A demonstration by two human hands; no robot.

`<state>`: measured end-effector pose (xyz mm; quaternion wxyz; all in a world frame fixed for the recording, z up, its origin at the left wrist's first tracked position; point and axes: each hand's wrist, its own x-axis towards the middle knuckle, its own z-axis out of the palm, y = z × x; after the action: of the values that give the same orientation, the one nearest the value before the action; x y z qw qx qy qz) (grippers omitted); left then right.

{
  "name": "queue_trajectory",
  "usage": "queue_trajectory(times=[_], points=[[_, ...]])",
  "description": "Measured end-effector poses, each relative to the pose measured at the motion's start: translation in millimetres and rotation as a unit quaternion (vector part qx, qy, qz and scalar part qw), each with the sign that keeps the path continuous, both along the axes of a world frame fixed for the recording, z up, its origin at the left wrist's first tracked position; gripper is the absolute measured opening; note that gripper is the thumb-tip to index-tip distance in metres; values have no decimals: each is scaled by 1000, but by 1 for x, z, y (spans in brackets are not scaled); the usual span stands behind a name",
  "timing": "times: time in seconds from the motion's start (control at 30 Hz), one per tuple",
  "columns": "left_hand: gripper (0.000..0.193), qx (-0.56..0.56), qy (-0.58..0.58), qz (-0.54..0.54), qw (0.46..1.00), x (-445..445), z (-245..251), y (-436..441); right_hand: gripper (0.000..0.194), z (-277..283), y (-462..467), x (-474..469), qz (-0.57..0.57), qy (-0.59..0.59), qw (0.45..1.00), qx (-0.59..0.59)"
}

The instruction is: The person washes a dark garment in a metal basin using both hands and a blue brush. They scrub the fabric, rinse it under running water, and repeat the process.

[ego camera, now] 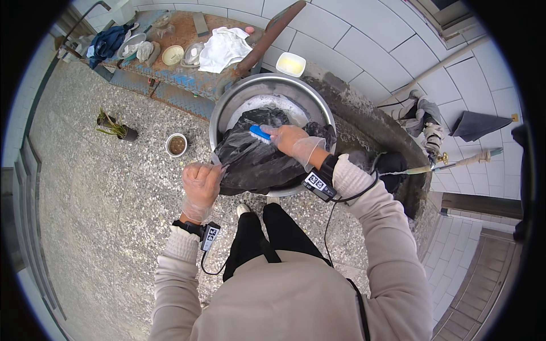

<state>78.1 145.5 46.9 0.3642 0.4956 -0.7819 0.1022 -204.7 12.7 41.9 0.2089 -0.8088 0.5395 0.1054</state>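
A wet black garment [251,164] lies spread over a large metal basin [328,106] that holds foamy water [294,108]. My left hand [200,185], in a clear plastic glove, is closed on the garment's left edge at the basin's rim. In my right hand [292,140], also gloved, is a blue scrub brush [259,133] with white bristles, which point down at the cloth. The bristle tips are close to the fabric; whether they touch it I cannot tell. Part of the garment hangs over the near rim.
Behind stands a rusty metal bench [166,68] with bowls and a white cloth [224,49]. A white tub [291,64] sits beyond the basin. Right is a concrete trough [362,98] under a running tap hose [418,170]. A small bowl [176,145] and potted plants [126,133] stand on the floor.
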Motion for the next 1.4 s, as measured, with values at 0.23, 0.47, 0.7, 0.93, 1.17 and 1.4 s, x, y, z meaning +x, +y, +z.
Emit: queue_trajectory(times=[0.23,0.47,0.7,0.93,1.17,1.4], points=[[21,20,2,15,1000,2,-2,6,26,-11,-3,-9,-59,77,995,-27],[20,20,-24,16,999,3,-6,11,27,8,1,-13,-44,203,978,-1],[17,67,-6,29,997,-1,-8,11,39,2,22,-22,-56,152,987,-10],[13,235,363,146,890,-15,-27,-3,44,-21,29,-39,42,20,998,-36],[19,391,610,108,681,-19,-30,-34,40,6,59,27,-129,-183,968,-112],[27,440,799,76,403,-14,-25,-44,52,-3,53,17,-87,119,987,-55]])
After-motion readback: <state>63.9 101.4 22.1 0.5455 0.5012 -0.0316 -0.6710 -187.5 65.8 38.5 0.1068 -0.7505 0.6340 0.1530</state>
